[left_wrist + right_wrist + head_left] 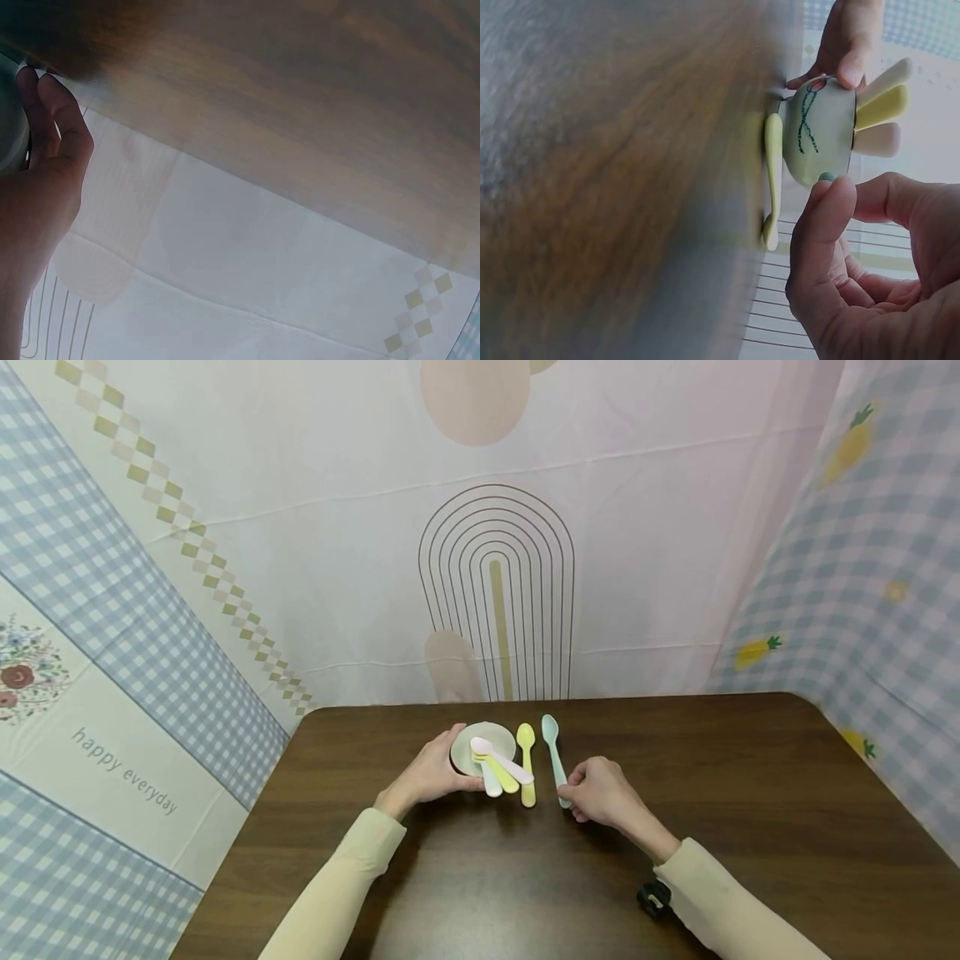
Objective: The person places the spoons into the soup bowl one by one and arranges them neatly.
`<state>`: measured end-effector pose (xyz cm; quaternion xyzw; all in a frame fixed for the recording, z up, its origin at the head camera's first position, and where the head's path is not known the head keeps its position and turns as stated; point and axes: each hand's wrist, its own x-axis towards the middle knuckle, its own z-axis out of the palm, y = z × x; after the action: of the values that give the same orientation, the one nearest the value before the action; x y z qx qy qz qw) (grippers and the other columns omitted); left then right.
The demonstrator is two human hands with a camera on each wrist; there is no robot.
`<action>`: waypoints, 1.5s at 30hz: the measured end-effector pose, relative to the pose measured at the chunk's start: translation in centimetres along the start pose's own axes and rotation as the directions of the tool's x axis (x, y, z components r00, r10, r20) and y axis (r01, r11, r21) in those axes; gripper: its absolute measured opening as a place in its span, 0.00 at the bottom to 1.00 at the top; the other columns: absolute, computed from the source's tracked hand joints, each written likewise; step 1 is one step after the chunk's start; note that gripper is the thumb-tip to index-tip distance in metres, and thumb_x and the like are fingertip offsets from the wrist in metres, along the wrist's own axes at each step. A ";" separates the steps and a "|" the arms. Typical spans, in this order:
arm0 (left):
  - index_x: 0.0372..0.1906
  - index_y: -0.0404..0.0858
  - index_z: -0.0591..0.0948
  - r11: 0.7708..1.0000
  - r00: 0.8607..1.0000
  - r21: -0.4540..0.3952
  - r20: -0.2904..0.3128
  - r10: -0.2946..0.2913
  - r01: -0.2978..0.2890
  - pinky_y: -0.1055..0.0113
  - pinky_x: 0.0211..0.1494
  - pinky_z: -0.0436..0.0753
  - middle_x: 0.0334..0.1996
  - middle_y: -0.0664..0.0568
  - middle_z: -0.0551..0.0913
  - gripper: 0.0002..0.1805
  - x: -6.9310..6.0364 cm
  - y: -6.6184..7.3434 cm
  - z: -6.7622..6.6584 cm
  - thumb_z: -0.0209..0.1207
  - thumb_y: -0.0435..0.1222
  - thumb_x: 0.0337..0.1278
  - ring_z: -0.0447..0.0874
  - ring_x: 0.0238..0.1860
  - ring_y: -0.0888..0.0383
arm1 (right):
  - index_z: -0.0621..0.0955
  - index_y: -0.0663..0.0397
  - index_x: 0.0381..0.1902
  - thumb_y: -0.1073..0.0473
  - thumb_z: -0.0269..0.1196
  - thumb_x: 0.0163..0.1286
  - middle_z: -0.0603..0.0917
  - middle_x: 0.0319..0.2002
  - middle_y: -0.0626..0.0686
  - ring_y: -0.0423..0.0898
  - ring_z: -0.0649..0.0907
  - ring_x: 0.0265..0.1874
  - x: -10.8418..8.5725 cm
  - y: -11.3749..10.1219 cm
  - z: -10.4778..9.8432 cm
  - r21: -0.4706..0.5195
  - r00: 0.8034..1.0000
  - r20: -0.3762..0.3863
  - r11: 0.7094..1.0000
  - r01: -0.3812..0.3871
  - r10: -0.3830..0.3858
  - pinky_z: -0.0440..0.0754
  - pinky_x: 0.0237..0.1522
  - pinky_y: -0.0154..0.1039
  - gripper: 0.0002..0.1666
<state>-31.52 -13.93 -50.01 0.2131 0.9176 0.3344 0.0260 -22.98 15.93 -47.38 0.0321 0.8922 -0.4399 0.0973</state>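
Observation:
My left hand [433,770] grips the left side of a small pale bowl [465,745], its thumb at the near rim. In the right wrist view the bowl [810,154] shows a dark green drawn line on its outside. A pink spoon [512,767], a yellow spoon [503,777] and a white spoon [491,781] rest in it, handles sticking out over the near rim. With thumb and forefinger, my right hand [602,792] pinches the handle end of a mint-green spoon [552,745]. Between bowl and mint spoon lies another yellow spoon [527,764] on the table.
The dark wooden table [720,777] ends at the back against a pale printed cloth [645,568]. Checked cloth hangs at both sides. Near the right sleeve [720,893] is a small black device [654,899] at the wrist.

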 end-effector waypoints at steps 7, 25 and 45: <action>0.80 0.34 0.69 0.999 1.000 -0.038 0.006 0.013 -0.013 0.44 0.71 0.81 0.70 0.36 0.81 0.62 0.1 -0.4 0.0 0.86 0.52 0.40 0.82 0.67 0.42 | 0.84 0.61 0.29 0.65 0.69 0.71 0.89 0.25 0.56 0.41 0.85 0.18 -0.3 -0.1 -0.4 0.033 1.000 0.008 0.999 0.005 -0.005 0.89 0.26 0.38 0.09; 0.80 0.38 0.69 1.000 1.000 0.000 0.009 -0.002 0.002 0.48 0.68 0.82 0.68 0.40 0.83 0.59 -0.1 0.1 0.0 0.85 0.51 0.42 0.83 0.65 0.45 | 0.85 0.63 0.31 0.67 0.69 0.71 0.90 0.26 0.57 0.40 0.84 0.17 -0.9 -0.5 -0.5 0.081 0.998 0.033 0.996 0.043 -0.045 0.88 0.24 0.38 0.07; 0.80 0.37 0.69 1.000 1.000 -0.013 0.016 0.003 -0.003 0.49 0.69 0.81 0.68 0.40 0.83 0.59 -0.2 0.1 -0.1 0.85 0.51 0.42 0.83 0.65 0.45 | 0.86 0.68 0.36 0.69 0.68 0.71 0.87 0.26 0.55 0.40 0.84 0.19 -1.4 -0.4 -0.9 0.197 0.976 0.172 0.976 0.095 -0.130 0.88 0.25 0.36 0.05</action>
<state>-31.38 -14.02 -49.88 0.2170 0.9149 0.3387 0.0344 -21.80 16.45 -46.18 -0.0506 0.8343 -0.5278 0.1508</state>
